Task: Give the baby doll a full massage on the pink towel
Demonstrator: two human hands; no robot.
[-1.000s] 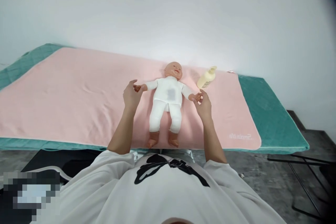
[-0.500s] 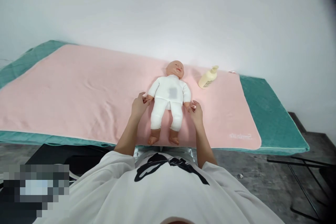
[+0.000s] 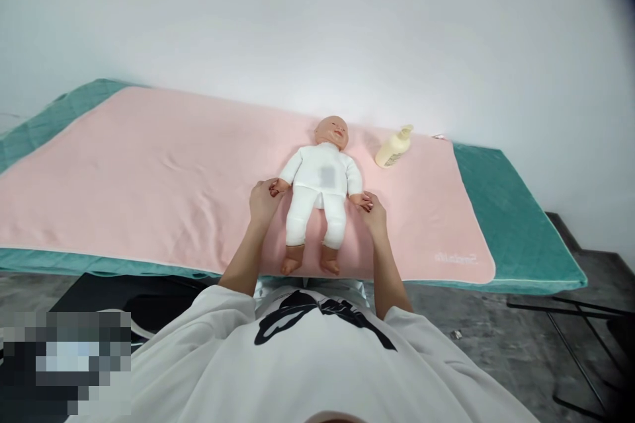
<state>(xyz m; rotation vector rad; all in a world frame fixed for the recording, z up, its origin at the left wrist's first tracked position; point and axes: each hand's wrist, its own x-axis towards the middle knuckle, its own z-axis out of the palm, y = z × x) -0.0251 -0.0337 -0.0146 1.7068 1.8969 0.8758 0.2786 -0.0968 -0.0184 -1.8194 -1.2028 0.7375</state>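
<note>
A baby doll (image 3: 322, 175) with a white cloth body and bare feet lies on its back on a pink blanket (image 3: 149, 165), head toward the wall. My left hand (image 3: 264, 201) is closed around the doll's hand on the left side. On the other side, my right hand (image 3: 374, 213) pinches the doll's other hand between thumb and fingers. Both of the doll's arms rest spread slightly out from its body. A cream pump bottle (image 3: 393, 148) stands on the blanket to the right of the doll's head.
Beneath the blanket is a table with a teal quilted cover (image 3: 516, 225), set against a white wall (image 3: 317, 26). A black metal frame (image 3: 570, 330) stands on the grey floor at lower right. Something black (image 3: 124, 297) is below the table's left front edge.
My fingers have closed further over the doll's two hands, which they were only lightly touching before. The doll and the bottle have kept their places on the blanket.
</note>
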